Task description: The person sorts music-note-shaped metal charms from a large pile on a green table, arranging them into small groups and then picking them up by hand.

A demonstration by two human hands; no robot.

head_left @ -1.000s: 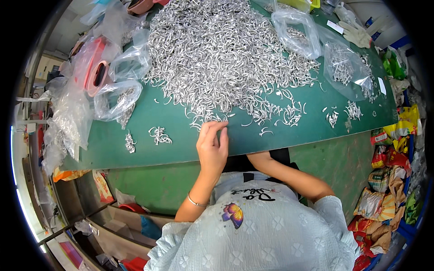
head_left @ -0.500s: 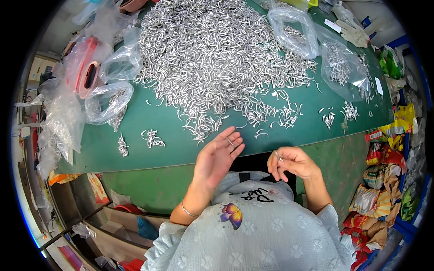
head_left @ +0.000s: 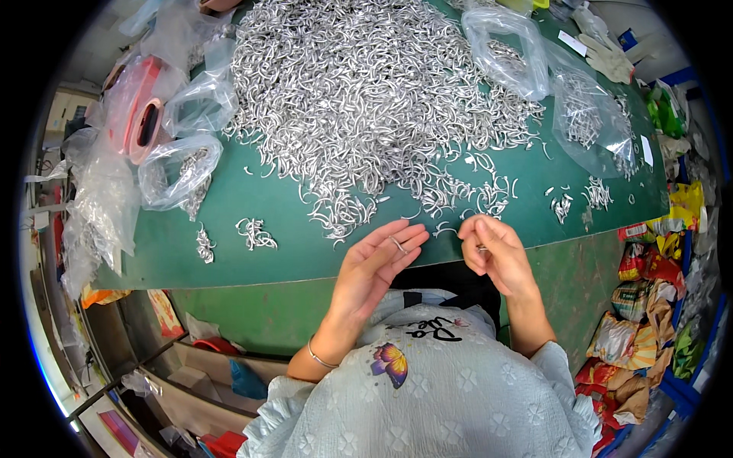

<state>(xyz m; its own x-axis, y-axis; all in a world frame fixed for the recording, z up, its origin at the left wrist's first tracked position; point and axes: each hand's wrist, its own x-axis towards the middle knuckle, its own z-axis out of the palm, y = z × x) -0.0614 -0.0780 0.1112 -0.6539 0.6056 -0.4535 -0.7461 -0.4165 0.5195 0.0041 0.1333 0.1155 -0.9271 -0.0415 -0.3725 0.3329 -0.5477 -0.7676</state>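
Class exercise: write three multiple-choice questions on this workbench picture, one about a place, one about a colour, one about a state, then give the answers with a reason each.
1. Where does the big pile of metal pieces lie?
A. on the table's far middle
B. on the floor
C. in the lap

2. What colour is the table top?
A. red
B. green
C. white

3. How is the left hand?
A. fisted
B. gloved
C. open, palm up

Answers: 1 A, the pile spreads over the table beyond both hands. 2 B, bare top shows green. 3 C, fingers are stretched out with a small metal piece on them.

One heap of metal hooks (head_left: 366,91), four clear bags (head_left: 179,172), two hands (head_left: 374,267), one white glove (head_left: 607,53).
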